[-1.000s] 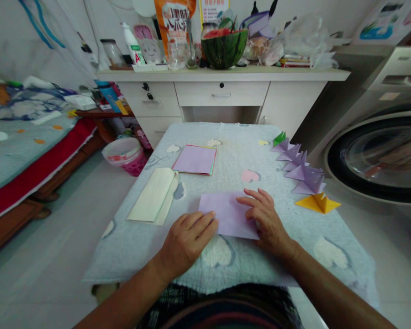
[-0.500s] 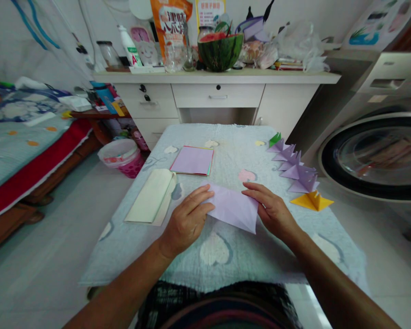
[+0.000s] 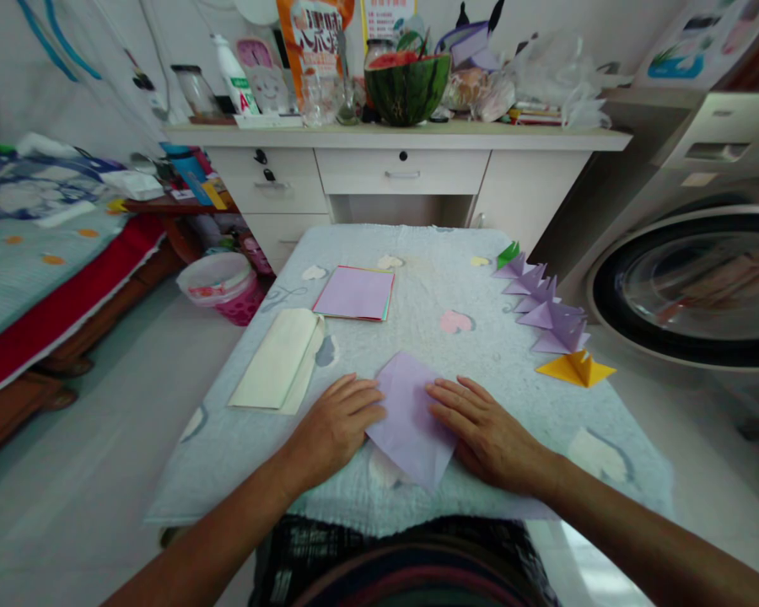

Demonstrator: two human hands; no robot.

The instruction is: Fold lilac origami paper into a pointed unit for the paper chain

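Observation:
A light purple sheet of origami paper [image 3: 412,413] lies on the cloth-covered table in front of me, turned so one corner points toward me. My left hand [image 3: 338,417] rests with its fingertips on the paper's left edge, fingers extended. On the other side, my right hand [image 3: 484,430] lies flat over the paper's right part, its fingers stretched out and covering that edge. Behind the paper sits a stack of square coloured paper [image 3: 354,293], purple on top. To the left is a folded pale green paper [image 3: 277,358].
Along the table's right edge stand several folded purple paper pieces [image 3: 550,316], with a green one [image 3: 508,255] behind and a yellow one [image 3: 577,368] in front. A white cabinet [image 3: 402,173] stands beyond the table, a washing machine [image 3: 702,169] to the right, a pink bin [image 3: 224,287] to the left.
The purple paper has come down toward me and now lies turned as a diamond on the table. Both hands have lowered, with their fingers flattened onto it.

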